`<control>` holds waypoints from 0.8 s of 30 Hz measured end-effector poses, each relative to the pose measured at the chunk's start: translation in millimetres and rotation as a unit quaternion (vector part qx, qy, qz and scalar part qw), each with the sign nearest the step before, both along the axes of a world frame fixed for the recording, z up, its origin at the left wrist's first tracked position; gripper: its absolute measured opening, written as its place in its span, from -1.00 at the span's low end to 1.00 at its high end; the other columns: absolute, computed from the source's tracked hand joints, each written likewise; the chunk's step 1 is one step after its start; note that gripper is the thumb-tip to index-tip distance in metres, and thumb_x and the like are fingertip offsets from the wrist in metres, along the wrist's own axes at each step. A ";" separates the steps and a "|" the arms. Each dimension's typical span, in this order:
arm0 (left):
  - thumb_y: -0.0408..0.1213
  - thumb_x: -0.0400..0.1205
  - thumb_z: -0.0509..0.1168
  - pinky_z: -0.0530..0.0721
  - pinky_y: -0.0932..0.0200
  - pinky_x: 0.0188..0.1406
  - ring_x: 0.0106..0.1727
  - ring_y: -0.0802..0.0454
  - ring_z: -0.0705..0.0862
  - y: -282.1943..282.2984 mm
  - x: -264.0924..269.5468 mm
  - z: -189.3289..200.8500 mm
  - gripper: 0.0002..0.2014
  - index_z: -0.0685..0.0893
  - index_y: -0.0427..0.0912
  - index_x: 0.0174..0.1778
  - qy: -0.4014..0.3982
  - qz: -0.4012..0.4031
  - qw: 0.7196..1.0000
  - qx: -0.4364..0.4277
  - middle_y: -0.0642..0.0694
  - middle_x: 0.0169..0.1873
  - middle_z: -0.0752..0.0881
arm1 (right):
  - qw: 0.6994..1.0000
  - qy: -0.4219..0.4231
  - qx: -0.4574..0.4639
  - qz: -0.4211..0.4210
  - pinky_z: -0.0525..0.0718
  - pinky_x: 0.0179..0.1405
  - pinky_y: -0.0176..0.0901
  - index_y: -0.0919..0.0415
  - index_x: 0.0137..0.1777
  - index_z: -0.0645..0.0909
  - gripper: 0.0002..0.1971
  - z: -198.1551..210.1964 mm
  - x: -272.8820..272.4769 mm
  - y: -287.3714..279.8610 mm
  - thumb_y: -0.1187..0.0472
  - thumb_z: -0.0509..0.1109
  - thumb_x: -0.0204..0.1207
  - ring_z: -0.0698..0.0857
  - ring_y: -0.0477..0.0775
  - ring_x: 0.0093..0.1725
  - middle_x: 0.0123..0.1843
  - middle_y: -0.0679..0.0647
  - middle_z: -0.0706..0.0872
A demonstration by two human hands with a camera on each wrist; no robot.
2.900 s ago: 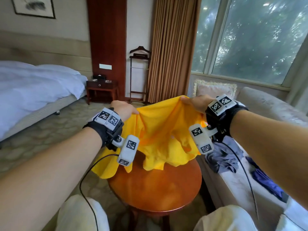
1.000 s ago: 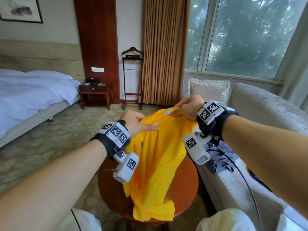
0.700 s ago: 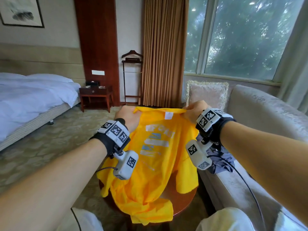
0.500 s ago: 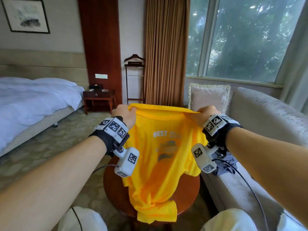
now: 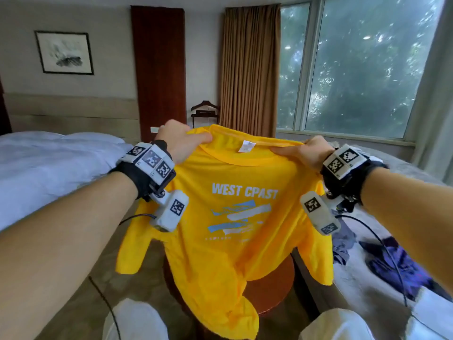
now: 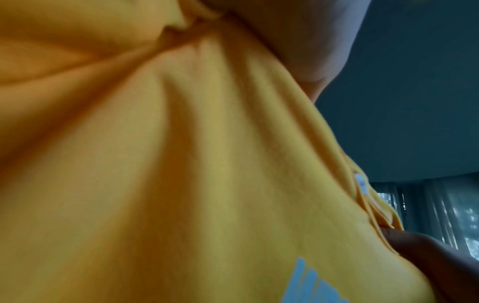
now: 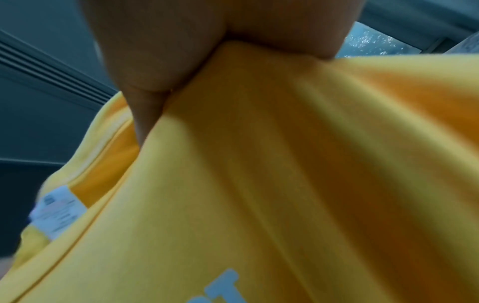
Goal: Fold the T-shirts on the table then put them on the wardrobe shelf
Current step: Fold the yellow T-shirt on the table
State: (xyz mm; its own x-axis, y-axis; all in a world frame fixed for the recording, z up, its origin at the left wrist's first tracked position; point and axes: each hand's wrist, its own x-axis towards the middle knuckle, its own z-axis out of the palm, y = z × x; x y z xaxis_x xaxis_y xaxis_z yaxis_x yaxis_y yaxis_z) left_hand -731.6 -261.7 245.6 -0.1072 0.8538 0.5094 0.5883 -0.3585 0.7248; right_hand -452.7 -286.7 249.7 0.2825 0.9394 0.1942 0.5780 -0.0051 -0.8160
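Grip: the left hand (image 5: 180, 141) and the right hand (image 5: 306, 153) each pinch a shoulder of the yellow T-shirt (image 5: 235, 217), thumbs on the near face and the other digits curled behind, one either side of the neckline. The wrist views confirm cloth gathered tight under each thumb, with creases radiating from both pinch points. The collar is drawn fairly taut between the two hands, with the white neck label (image 5: 244, 146) about midway.

Garment: it hangs printed side toward the wearer, in the air above the round wooden bench (image 5: 272, 285). Both short sleeves droop free at the sides; the lower hem is bunched and appears to trail over the near edge of the bench.

Step in hand, as judged: the shirt is being opened out and squared before its first fold; nothing is folded yet and the wardrobe shelf is not in view. The next move likely calls for lowering the shirt flat on the bench, probably print side down, without releasing the shoulders early.

Edges and room: the bench top looks narrower than the spread shirt, so sleeves and hem would overhang its rim. A sofa (image 5: 367, 278) carrying dark garments (image 5: 392, 261) stands just beside the bench on the right; a bed (image 5: 49, 163) lies well apart to the left, with open carpet between.
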 end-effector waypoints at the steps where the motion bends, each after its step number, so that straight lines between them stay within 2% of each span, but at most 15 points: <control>1: 0.33 0.21 0.42 0.36 0.07 -0.38 -0.45 -0.06 0.52 -5.8 -0.3 5.9 -0.44 0.39 -0.06 -0.68 0.030 -0.014 0.999 -0.008 -0.10 -0.57 0.50 | 1.000 -0.004 0.005 -0.004 0.66 -0.08 -0.03 0.30 0.28 0.61 -0.17 6.2 2.3 -5.3 -0.27 0.63 0.15 0.69 0.20 0.00 0.14 0.18 0.71; 3: 0.52 0.10 0.37 0.37 0.09 -0.39 -0.46 -0.01 0.54 -13.6 -0.3 8.3 -0.35 0.47 -0.09 -0.68 0.074 -0.035 0.996 -0.025 -0.07 -0.58 0.53 | 1.000 -0.010 0.010 -0.011 0.70 0.07 0.06 0.33 0.36 0.57 -0.08 12.4 6.2 -13.5 -0.30 0.63 0.12 0.69 0.23 0.06 0.16 0.19 0.71; 4: 0.59 0.04 0.35 0.38 0.10 -0.39 -0.46 0.02 0.55 -15.4 -0.5 6.5 -0.29 0.50 -0.09 -0.67 0.087 -0.042 0.995 -0.027 -0.06 -0.57 0.54 | 1.000 -0.011 0.007 -0.011 0.70 0.10 0.09 0.33 0.38 0.56 -0.07 13.0 7.1 -16.1 -0.29 0.63 0.12 0.70 0.24 0.07 0.16 0.19 0.70; 6: 0.69 -0.03 0.31 0.38 0.08 -0.38 -0.46 0.02 0.53 -16.7 -1.2 -2.3 -0.23 0.44 -0.06 -0.65 0.113 -0.058 0.991 -0.043 -0.07 -0.56 0.51 | 1.000 -0.020 -0.016 -0.009 0.67 0.08 0.08 0.31 0.43 0.51 -0.04 9.4 8.3 -19.1 -0.29 0.62 0.14 0.67 0.27 0.13 0.23 0.21 0.67; 9: 0.72 -0.10 0.24 0.40 0.07 -0.35 -0.43 0.01 0.55 -13.0 -0.3 -14.1 -0.20 0.44 -0.06 -0.59 0.163 -0.077 0.981 -0.071 -0.10 -0.52 0.54 | 0.997 -0.047 -0.063 -0.013 0.55 0.09 0.16 0.25 0.57 0.37 0.00 -0.6 9.5 -15.3 -0.28 0.59 0.21 0.56 0.35 0.35 0.45 0.24 0.53; 12: 0.71 -0.09 0.28 0.50 0.22 -0.31 -0.33 0.09 0.67 -2.8 -1.9 -26.6 -0.18 0.67 -0.05 -0.46 0.246 -0.102 0.958 -0.105 0.02 -0.42 0.72 | 0.995 -0.040 -0.095 -0.012 0.53 0.23 0.17 0.24 0.59 0.33 0.01 -17.4 9.1 1.8 -0.22 0.62 0.21 0.53 0.35 0.40 0.49 0.25 0.50; 13: 0.62 0.02 0.39 0.52 0.25 -0.31 -0.26 0.10 0.71 -1.3 -2.3 -32.3 -0.29 0.72 -0.01 -0.39 0.278 -0.113 0.945 -0.132 0.05 -0.36 0.76 | 0.994 -0.037 -0.101 -0.014 0.53 0.25 0.17 0.24 0.59 0.32 0.03 -24.5 8.5 8.7 -0.21 0.64 0.20 0.53 0.34 0.40 0.48 0.25 0.51; 14: 0.43 0.15 0.52 0.55 0.26 -0.29 -0.20 0.09 0.73 2.5 -3.6 -40.0 -0.46 0.75 0.01 -0.33 0.302 -0.125 0.932 -0.159 0.04 -0.31 0.77 | 0.993 -0.039 -0.110 -0.016 0.53 0.26 0.16 0.23 0.60 0.30 0.04 -32.8 8.0 15.4 -0.22 0.64 0.19 0.52 0.34 0.41 0.48 0.25 0.51; 15: 0.23 0.23 0.61 0.58 0.24 -0.26 -0.16 0.05 0.74 9.1 -5.5 -49.4 -0.58 0.76 -0.04 -0.27 0.314 -0.133 0.923 -0.177 0.01 -0.27 0.79 | 0.991 -0.044 -0.123 -0.017 0.53 0.24 0.15 0.24 0.61 0.30 0.05 -41.9 7.9 23.5 -0.23 0.64 0.19 0.52 0.34 0.41 0.48 0.25 0.51; 16: 0.07 0.27 0.66 0.62 0.19 -0.23 -0.13 -0.01 0.75 18.5 -7.8 -60.1 -0.61 0.76 -0.14 -0.24 0.319 -0.139 0.919 -0.184 -0.04 -0.24 0.79 | 0.989 -0.050 -0.139 -0.015 0.53 0.20 0.13 0.25 0.60 0.32 0.05 -50.5 7.0 30.0 -0.25 0.63 0.19 0.52 0.34 0.41 0.47 0.25 0.51; 18: -0.10 0.32 0.67 0.59 0.07 -0.22 -0.18 -0.07 0.71 37.0 -12.4 -83.0 -0.64 0.70 -0.26 -0.25 0.305 -0.121 0.925 -0.189 -0.10 -0.27 0.75 | 0.984 -0.054 -0.169 -0.010 0.52 0.19 0.11 0.28 0.57 0.36 0.04 -67.8 6.5 44.0 -0.27 0.62 0.18 0.52 0.34 0.40 0.47 0.25 0.51; 20: -0.21 0.39 0.63 0.45 0.10 -0.32 -0.28 -0.05 0.59 54.0 -16.3 -104.5 -0.70 0.62 -0.24 -0.28 0.278 -0.095 0.935 -0.199 -0.13 -0.30 0.64 | 0.980 -0.061 -0.187 -0.004 0.53 0.27 0.13 0.28 0.56 0.37 0.06 -83.2 7.8 58.8 -0.27 0.64 0.14 0.52 0.34 0.42 0.48 0.24 0.50; 22: -0.34 0.45 0.57 0.42 0.16 -0.35 -0.23 -0.07 0.57 69.6 -19.6 -124.2 -0.79 0.66 -0.31 -0.19 0.232 -0.078 0.945 -0.216 -0.19 -0.25 0.63 | 0.975 -0.081 -0.208 0.005 0.56 0.29 0.10 0.26 0.53 0.43 0.06 -99.1 9.1 75.2 -0.23 0.70 0.05 0.54 0.31 0.39 0.46 0.21 0.53; 24: -0.44 0.49 0.52 0.46 0.20 -0.37 -0.19 -0.08 0.59 84.3 -23.2 -142.4 -0.88 0.71 -0.33 -0.16 0.202 -0.043 0.952 -0.226 -0.24 -0.23 0.67 | 0.966 -0.122 -0.228 0.021 0.61 0.14 0.00 0.26 0.43 0.52 -0.05 -115.4 9.7 90.9 -0.09 0.72 0.02 0.60 0.26 0.28 0.37 0.20 0.60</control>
